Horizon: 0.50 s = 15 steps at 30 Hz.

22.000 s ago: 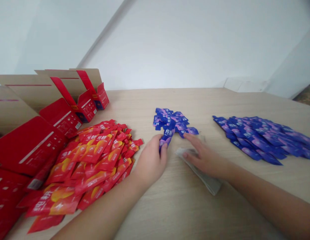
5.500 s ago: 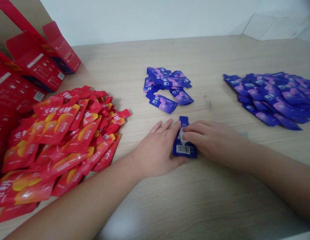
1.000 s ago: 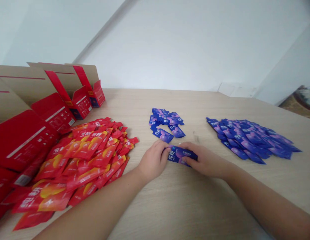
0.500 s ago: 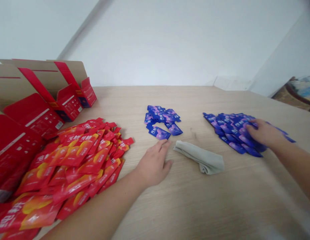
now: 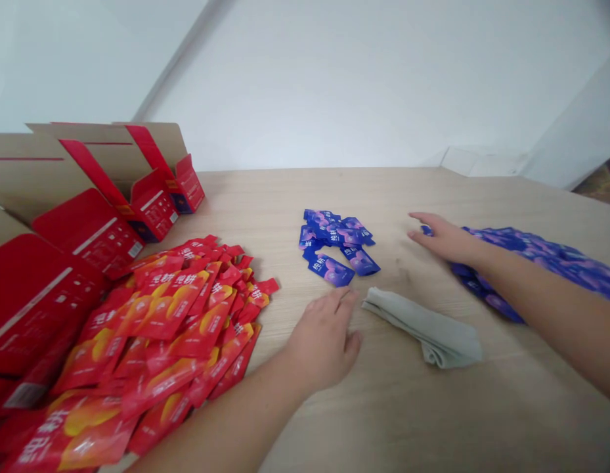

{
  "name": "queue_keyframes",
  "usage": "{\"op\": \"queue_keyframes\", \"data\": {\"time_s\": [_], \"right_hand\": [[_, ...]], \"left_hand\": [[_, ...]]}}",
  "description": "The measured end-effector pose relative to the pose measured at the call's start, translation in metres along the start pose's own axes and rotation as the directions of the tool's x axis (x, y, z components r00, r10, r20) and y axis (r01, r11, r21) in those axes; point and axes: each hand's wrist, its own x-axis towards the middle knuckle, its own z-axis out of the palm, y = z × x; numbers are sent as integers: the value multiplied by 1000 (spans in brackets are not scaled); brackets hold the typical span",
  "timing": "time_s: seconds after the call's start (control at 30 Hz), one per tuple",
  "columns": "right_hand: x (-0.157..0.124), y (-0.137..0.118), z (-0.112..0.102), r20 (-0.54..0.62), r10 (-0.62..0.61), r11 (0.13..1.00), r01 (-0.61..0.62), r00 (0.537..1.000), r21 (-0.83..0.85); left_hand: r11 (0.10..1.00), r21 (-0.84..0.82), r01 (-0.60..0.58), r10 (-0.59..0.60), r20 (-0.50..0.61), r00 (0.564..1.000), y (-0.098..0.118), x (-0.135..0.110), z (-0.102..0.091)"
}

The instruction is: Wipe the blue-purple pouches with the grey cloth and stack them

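My left hand (image 5: 324, 338) rests flat on the wooden table (image 5: 383, 420), fingers apart, holding nothing. Just beyond its fingertips lies a small cluster of blue sachets (image 5: 337, 246). A folded grey cloth (image 5: 425, 327) lies to the right of that hand. My right hand (image 5: 445, 240) hovers open, fingers stretched left, at the left edge of the large pile of blue sachets (image 5: 541, 263). My right forearm covers part of that pile.
A big heap of red sachets (image 5: 171, 335) fills the left side of the table. Open red cardboard boxes (image 5: 108, 210) stand behind it along the left edge. A white wall runs behind the table.
My right hand has let go of the blue sachet on the large pile and moved left, off the pile. The left hand has stayed near the cloth.
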Motion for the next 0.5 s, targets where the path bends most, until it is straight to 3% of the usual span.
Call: {"op": "queue_keyframes", "data": {"time_s": [0.1,0.23,0.37,0.5], "right_hand": [[54,-62,34,123,-129,989,118,984,93],[129,-124,60,306,-227,971,191,924,143],[193,-158,80,501,-199,980,166,843,110],[233,-173,103,618,-78,994,112,783,-17]], "left_hand": [[1000,1,11,-11,24,1000,2,0,-1],[1000,21,-2,1,52,999,4,-1,-2],[999,35,-17,14,74,997,6,-2,-2],[999,38,-33,30,76,997,6,-2,0]]}}
